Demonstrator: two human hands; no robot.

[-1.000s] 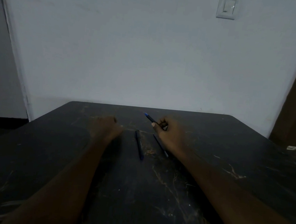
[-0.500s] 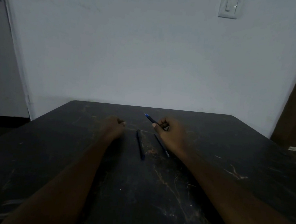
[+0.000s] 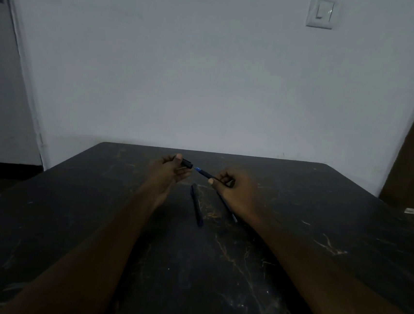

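Nearest the camera, both forearms stretch out over the dark, veined counter [image 3: 68, 219]. Beyond them, 2 pens lie on it. A capped pen [image 3: 197, 204] sits between the wrists, and a second pen [image 3: 229, 211] lies just beside it with its far end hidden under the right wrist.

A little farther on, both hands are raised off the counter. The right hand [image 3: 238, 190] has its fingers curled round a blue pen [image 3: 205, 174], whose bare tip points left and slightly away. The left hand [image 3: 167, 172] pinches a black cap [image 3: 187, 163] between thumb and fingertip. Cap and tip are near each other but not touching, and the cap sits a touch higher than the tip.

The step looks like capping the pen. It would go best with the right hand held steady while the left does the travelling. The cap should drop into line with the barrel and then slide straight along it until it seats. The light is too dim to be sure the cap's mouth faces the tip, so that is worth checking first. Pinching the cap near its closed end should keep the fingers off the inky tip.

On the far wall is a light switch [image 3: 320, 11], which plays no part.
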